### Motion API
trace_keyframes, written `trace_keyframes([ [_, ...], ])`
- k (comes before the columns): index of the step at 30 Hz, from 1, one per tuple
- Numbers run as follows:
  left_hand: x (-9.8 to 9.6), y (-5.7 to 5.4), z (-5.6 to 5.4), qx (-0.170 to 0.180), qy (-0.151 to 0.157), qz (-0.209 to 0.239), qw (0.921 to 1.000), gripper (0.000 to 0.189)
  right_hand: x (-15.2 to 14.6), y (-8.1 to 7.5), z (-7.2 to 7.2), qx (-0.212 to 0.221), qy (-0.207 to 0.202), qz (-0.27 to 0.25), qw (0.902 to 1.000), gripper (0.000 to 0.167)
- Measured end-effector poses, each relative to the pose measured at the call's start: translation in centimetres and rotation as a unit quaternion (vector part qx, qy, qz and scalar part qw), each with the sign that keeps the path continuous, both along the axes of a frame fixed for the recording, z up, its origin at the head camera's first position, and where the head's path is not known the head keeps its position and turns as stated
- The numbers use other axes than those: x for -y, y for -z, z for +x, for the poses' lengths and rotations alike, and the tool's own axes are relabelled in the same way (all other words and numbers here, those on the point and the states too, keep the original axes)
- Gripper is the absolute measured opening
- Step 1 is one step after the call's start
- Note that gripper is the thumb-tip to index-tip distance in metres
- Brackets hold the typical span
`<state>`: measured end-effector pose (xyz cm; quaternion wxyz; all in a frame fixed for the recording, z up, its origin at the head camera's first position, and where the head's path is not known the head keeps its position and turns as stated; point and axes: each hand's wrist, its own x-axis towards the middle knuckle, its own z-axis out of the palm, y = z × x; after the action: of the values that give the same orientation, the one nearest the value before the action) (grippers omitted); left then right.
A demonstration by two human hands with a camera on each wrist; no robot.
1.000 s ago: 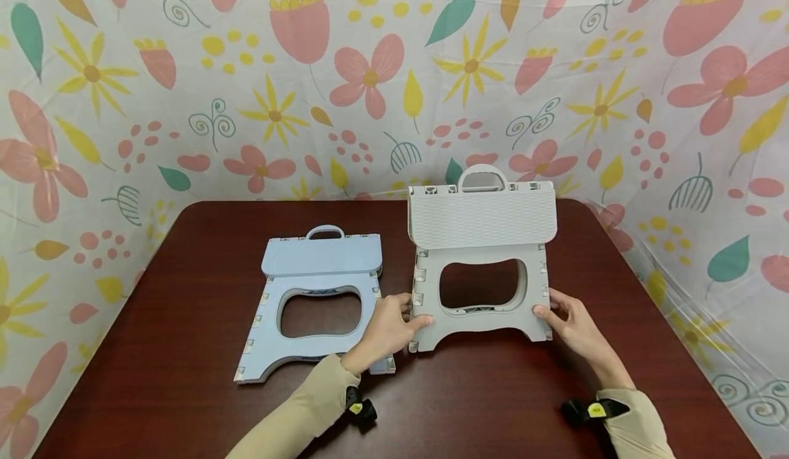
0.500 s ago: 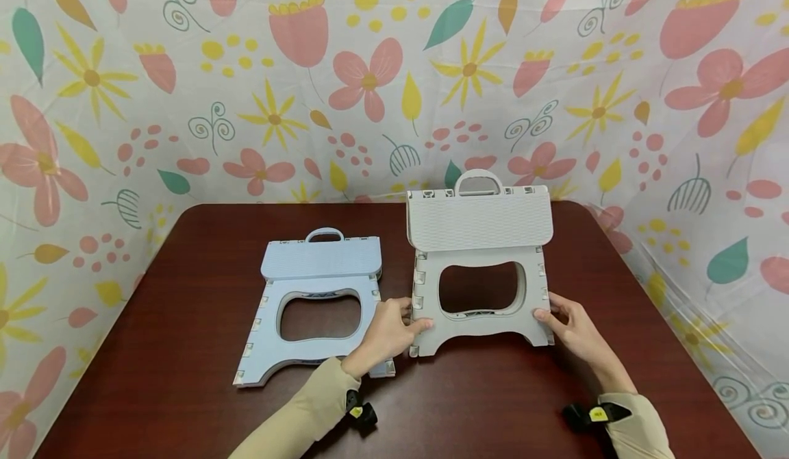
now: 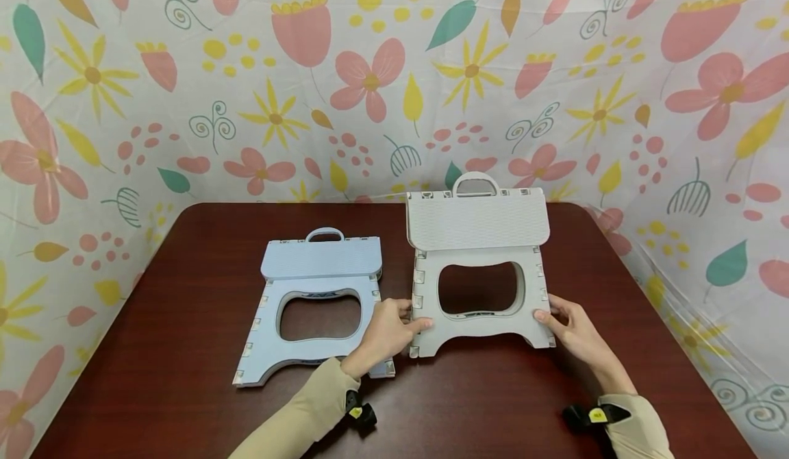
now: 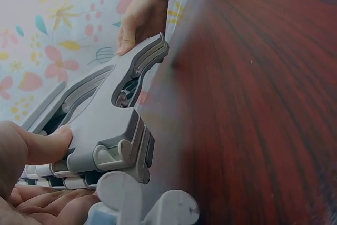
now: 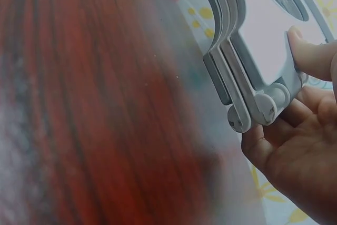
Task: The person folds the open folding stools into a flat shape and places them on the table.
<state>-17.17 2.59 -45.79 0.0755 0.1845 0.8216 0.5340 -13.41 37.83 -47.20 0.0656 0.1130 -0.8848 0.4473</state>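
Observation:
A folded white plastic step stool (image 3: 477, 222), with a loop handle at its top, is held between both hands at its lower sides. My left hand (image 3: 388, 325) pinches its left leg edge, thumb on the front face and fingers behind. On the opposite edge, my right hand (image 3: 573, 325) grips the leg the same way. In the left wrist view the left thumb (image 4: 47, 143) presses the panel near the hinges. The right wrist view has the right hand (image 5: 300, 130) around the leg's end. A folded light blue step stool (image 3: 320, 260) lies just left, partly behind the left forearm.
Both stools are over a dark reddish-brown table (image 3: 185, 294). A flower-patterned curtain (image 3: 370, 137) hangs behind the table and along its sides. Black wrist cameras are strapped over both beige sleeves (image 3: 308, 411).
The white stool has come down slightly, and its top has shifted a little to the left. Both hands keep their grip; the blue stool stays where it was.

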Motion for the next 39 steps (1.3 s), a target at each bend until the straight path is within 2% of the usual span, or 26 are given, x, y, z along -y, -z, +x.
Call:
trace_keyframes([
  [12, -0.04, 0.04, 0.13, 0.002, 0.003, -0.012, 0.9999, 0.024, 0.19, -0.30, 0.08, -0.003, -0.002, 0.007, 1.0000, 0.033],
  [24, -0.02, 0.39, 0.38, 0.011, -0.005, -0.008, 0.9999, 0.022, 0.27, -0.31, 0.22, 0.023, -0.008, 0.001, 0.9997, 0.033],
  [32, 0.00, 0.23, 0.41, 0.005, -0.004, -0.018, 0.9998, 0.021, 0.09, -0.17, 0.00, 0.026, -0.012, 0.001, 0.9996, 0.033],
  [39, 0.08, 0.05, 0.43, 0.016, -0.007, -0.018, 0.9997, 0.021, 0.04, -0.04, -0.18, 0.028, -0.014, 0.001, 0.9995, 0.031],
])
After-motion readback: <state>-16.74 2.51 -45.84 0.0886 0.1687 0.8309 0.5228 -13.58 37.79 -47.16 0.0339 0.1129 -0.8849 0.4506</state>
